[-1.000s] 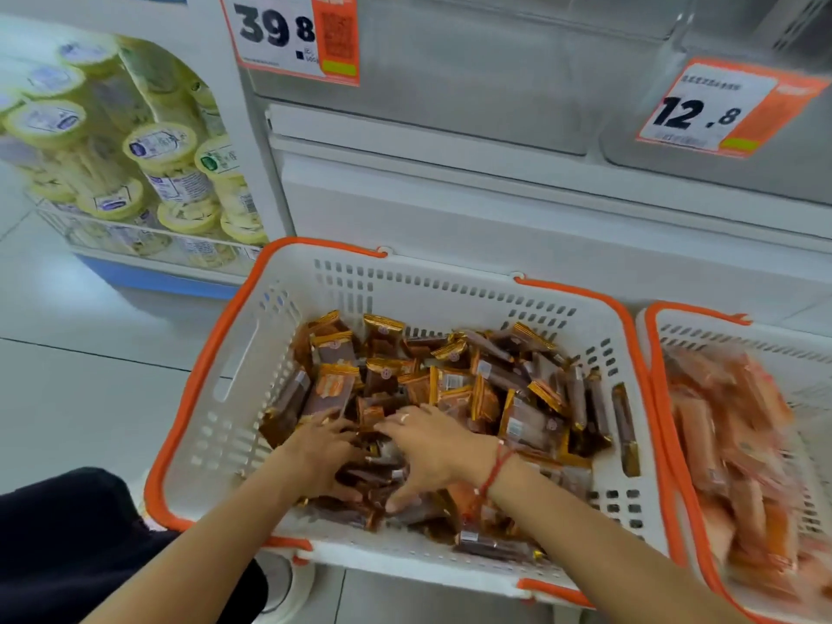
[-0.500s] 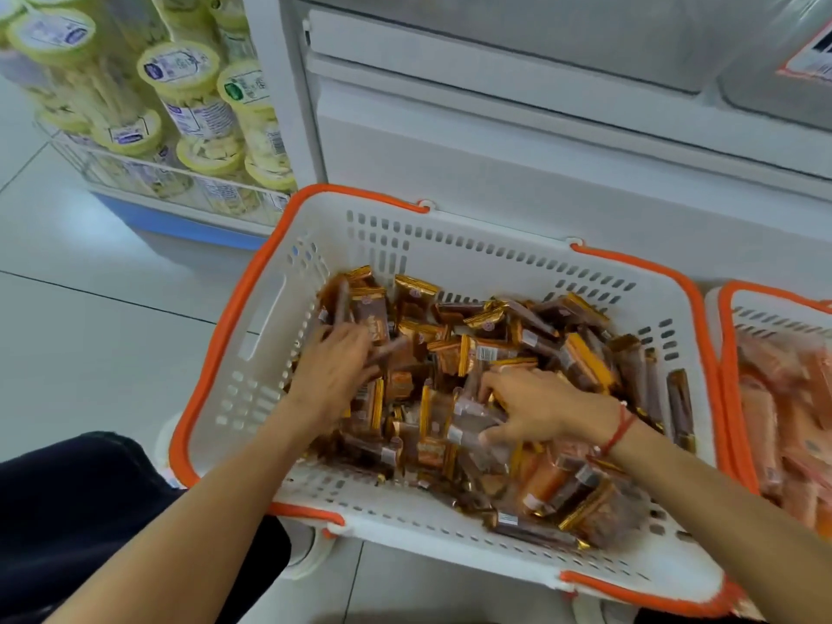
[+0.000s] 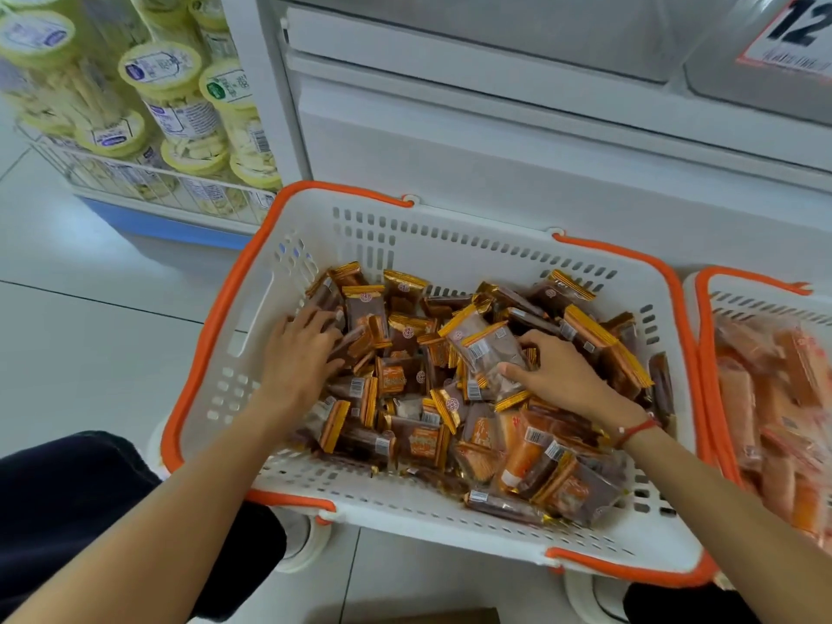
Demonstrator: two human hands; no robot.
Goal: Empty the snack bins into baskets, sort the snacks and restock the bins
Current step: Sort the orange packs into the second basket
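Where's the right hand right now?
Head view: right hand is inside the white basket, right of centre, gripping a clear-wrapped snack packet atop the pile.

Both hands, left (image 3: 299,353) and right (image 3: 556,376), dig among wrapped snacks (image 3: 405,376) in a white basket (image 3: 450,236).

A: The light is bright and even, coming from above; the shadows under the basket (image 3: 288,245) are very soft.

B: And sharpness?

A: The centre is sharp. At 3 o'clock the second basket (image 3: 761,290) is blurred. At 10 o'clock the jars (image 3: 175,87) bend and look washed-out.
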